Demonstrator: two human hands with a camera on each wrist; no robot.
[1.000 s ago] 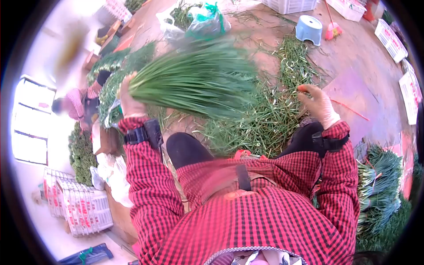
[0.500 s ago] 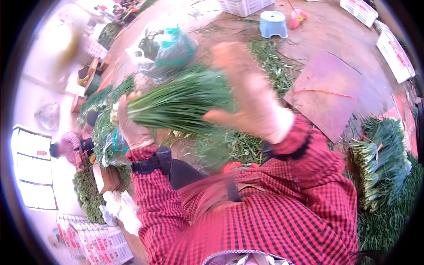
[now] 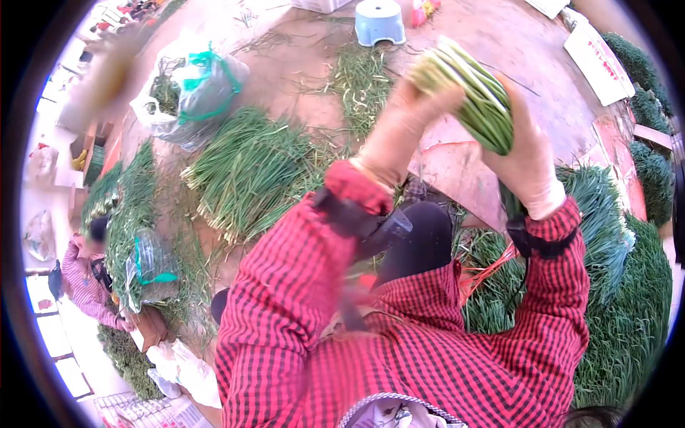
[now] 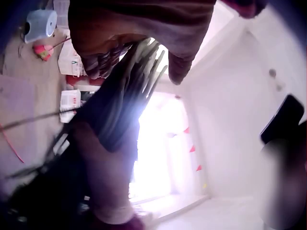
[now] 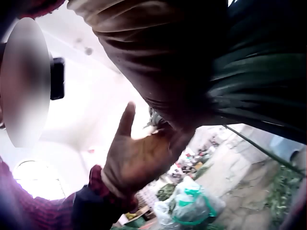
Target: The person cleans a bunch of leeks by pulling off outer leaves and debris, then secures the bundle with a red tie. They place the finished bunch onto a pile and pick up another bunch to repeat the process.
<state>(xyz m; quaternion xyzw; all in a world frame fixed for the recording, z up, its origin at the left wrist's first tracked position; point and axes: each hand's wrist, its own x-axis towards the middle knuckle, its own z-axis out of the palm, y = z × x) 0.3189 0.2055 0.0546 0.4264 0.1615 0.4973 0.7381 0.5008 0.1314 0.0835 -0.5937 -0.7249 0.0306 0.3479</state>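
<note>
My right hand (image 3: 526, 153) grips a bunch of garlic chives (image 3: 489, 114), raised over the floor with its pale stem ends tilted up. At those ends is my left hand (image 3: 407, 132), its palm against the stems. The left wrist view looks past this hand (image 4: 144, 26), thumb and fingers spread apart around the stem ends, to the right hand (image 4: 112, 177) lower on the bunch. From the right wrist, the left hand (image 5: 144, 155) shows its thumb straight out, fingers partly hidden behind the right hand (image 5: 158, 62). Dark leaves (image 5: 264, 91) trail from the right hand's grip.
A chive pile (image 3: 250, 171) and a tied plastic bag (image 3: 189, 93) lie on the floor at left. A blue stool (image 3: 379, 21) stands ahead. Bundled chives (image 3: 596, 214) are stacked by my right side. Another person (image 3: 89, 282) works at far left.
The bunch has passed from my left hand to my right and now points stem ends up. My left hand has crossed to the right. The head view has turned rightward.
</note>
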